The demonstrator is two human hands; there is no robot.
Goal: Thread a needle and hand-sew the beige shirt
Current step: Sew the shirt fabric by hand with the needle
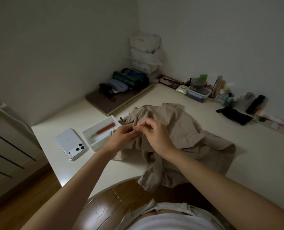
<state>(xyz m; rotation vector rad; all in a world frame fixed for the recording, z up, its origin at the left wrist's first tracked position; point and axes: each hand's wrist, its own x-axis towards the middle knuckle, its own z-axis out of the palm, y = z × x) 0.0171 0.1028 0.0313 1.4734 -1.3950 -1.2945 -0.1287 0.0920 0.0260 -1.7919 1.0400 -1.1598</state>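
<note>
Left hand [123,135], right hand [155,132] over beige shirt [189,130]

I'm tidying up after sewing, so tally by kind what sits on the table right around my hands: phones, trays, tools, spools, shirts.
Phones: 1 (white phone)
Trays: 1 (white tray)
Tools: 1 (orange-handled tool, lying in the tray)
Spools: 1 (thread spool, behind the tray)
Shirts: 1 (beige shirt)
Total: 5
</note>
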